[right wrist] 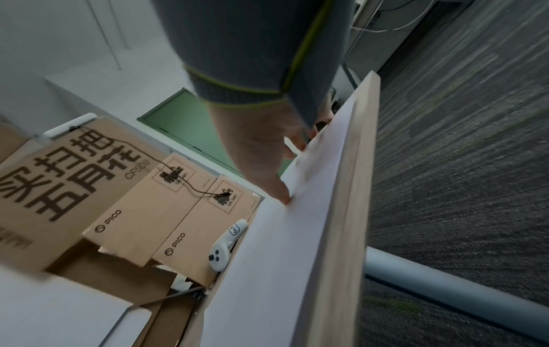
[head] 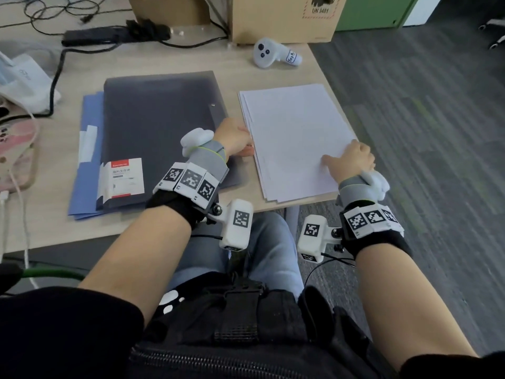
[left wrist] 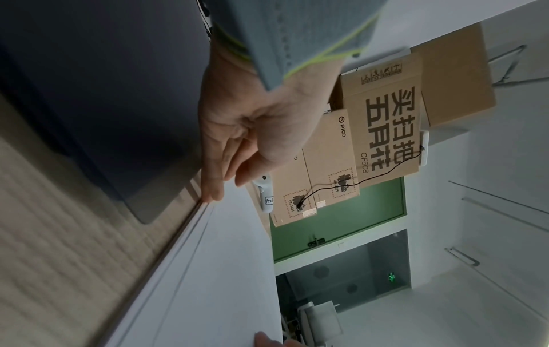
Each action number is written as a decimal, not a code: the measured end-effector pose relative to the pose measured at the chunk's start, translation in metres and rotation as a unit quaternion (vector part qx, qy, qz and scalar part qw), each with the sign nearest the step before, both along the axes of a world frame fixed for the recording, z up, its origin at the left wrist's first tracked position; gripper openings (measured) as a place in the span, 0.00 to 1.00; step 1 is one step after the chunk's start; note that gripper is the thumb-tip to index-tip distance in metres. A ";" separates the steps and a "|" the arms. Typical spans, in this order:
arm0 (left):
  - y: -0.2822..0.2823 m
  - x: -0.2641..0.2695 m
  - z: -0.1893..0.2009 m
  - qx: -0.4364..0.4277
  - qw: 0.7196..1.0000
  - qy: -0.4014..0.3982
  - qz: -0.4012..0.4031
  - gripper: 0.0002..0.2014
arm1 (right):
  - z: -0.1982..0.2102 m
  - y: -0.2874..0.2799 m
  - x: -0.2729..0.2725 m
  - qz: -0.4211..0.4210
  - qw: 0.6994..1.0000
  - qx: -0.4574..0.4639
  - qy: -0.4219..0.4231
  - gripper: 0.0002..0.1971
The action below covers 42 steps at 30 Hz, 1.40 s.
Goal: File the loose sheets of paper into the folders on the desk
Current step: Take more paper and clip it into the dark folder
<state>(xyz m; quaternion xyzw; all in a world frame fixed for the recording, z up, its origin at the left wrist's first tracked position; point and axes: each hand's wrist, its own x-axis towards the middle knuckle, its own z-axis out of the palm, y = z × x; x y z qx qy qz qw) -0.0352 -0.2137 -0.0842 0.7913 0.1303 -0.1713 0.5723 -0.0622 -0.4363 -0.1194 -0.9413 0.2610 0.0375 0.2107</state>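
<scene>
A stack of loose white sheets (head: 292, 140) lies at the desk's right front corner. Left of it a dark grey folder (head: 161, 127) rests shut on a blue folder (head: 87, 160). My left hand (head: 244, 140) sits between grey folder and stack; in the left wrist view its straight fingers (left wrist: 212, 187) touch the stack's left edge (left wrist: 208, 246). My right hand (head: 347, 157) holds the stack's right edge, thumb (right wrist: 280, 192) on top of the sheets (right wrist: 282, 258) and fingers curled round the edge. The fingertips beneath are hidden.
A white controller (head: 273, 54) lies behind the stack, in front of cardboard boxes (head: 284, 17). A black power strip (head: 109, 35) with cables runs along the back. A phone in a pink case (head: 16, 157) lies far left. The desk edge (head: 341, 105) borders the stack's right side.
</scene>
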 end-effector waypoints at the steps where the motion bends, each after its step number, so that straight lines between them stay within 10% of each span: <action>1: -0.003 -0.001 -0.001 0.004 1.000 -0.001 0.013 0.14 | 0.000 0.001 0.000 0.012 1.000 -0.002 -0.006 0.35; 16: -0.004 0.011 0.002 -0.080 0.994 0.033 0.065 0.07 | 0.005 -0.002 0.005 0.004 0.996 0.035 -0.086 0.30; 29: -0.020 0.007 0.002 0.025 0.992 -0.043 -0.116 0.11 | 0.010 -0.009 0.014 -0.032 0.989 0.125 -0.071 0.25; 42: -0.008 0.017 0.005 -0.019 0.994 -0.105 -0.009 0.17 | 0.026 -0.003 0.012 -0.083 0.882 0.416 -0.207 0.23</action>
